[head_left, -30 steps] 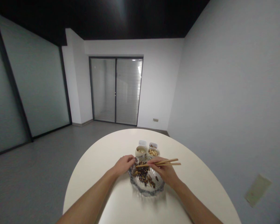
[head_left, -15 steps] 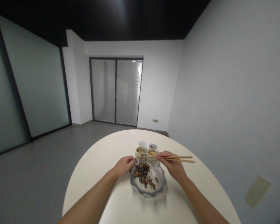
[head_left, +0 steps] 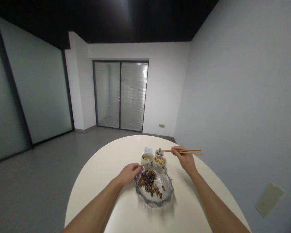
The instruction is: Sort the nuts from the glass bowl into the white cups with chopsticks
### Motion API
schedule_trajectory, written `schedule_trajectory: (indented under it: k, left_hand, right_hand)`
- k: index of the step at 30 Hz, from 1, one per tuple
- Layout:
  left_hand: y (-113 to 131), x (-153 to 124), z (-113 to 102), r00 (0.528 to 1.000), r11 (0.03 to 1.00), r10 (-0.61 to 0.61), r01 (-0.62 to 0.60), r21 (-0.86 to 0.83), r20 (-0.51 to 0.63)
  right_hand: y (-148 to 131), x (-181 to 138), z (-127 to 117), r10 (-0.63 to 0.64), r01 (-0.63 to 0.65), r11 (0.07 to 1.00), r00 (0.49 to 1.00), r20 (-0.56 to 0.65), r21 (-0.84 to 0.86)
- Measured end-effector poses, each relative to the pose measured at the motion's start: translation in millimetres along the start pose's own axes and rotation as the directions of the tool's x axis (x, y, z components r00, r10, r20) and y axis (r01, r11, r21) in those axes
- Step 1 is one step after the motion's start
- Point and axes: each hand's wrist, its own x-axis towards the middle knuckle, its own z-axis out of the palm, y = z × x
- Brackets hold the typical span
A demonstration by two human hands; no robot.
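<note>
A clear glass dish [head_left: 153,199] with dark nuts or seeds sits on the round white table [head_left: 116,161]. My left hand [head_left: 129,173] grips the dish's left rim, fingers curled. My right hand [head_left: 185,159] holds a pair of wooden chopsticks [head_left: 181,151] level, raised above the table. Their tips reach over the far right small white cup [head_left: 159,152]. Whether a seed is pinched in the tips is too small to tell.
Behind the dish stand several small white cups: one with pale bits [head_left: 146,158], one with yellowish nuts [head_left: 159,160], and a white one at the back [head_left: 148,149]. A grey wall runs close on the right. A sliding glass door is beyond the table.
My right hand lifted the chopsticks out of the dish and carried them up and away to the far right cup. My left hand stayed on the rim.
</note>
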Motion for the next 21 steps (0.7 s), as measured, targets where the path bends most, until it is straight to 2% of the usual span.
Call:
schedule_trajectory:
  k: [5,12,15,18,21]
  left_hand:
    - [4.5,-1.0,-2.9,1.000,1.000,0.000,0.000,0.008,-0.004]
    - [0.8,-0.1,-2.5,1.000,1.000,0.002,-0.002,0.016,-0.004]
    - [-4.0,1.4,0.1,1.000,1.000,0.000,0.000,0.002,-0.005]
    - [-4.1,1.7,1.2,1.000,1.000,0.000,0.000,-0.004,0.001]
    - [-0.9,0.7,1.0,1.000,1.000,0.001,-0.001,0.005,0.000]
  right_hand:
    - [17.4,4.0,4.6,0.005,-0.004,0.998,1.000,0.014,-0.063]
    - [16.2,1.9,2.8,0.009,-0.012,0.992,1.000,-0.029,-0.130]
    - [9.2,-0.6,0.3,0.036,-0.040,0.996,0.998,-0.051,-0.080]
    - [-4.0,-9.6,1.3,0.071,-0.069,0.997,0.995,-0.066,0.043]
    - [-20.3,-26.1,3.9,0.076,-0.078,0.992,0.997,0.021,0.096]
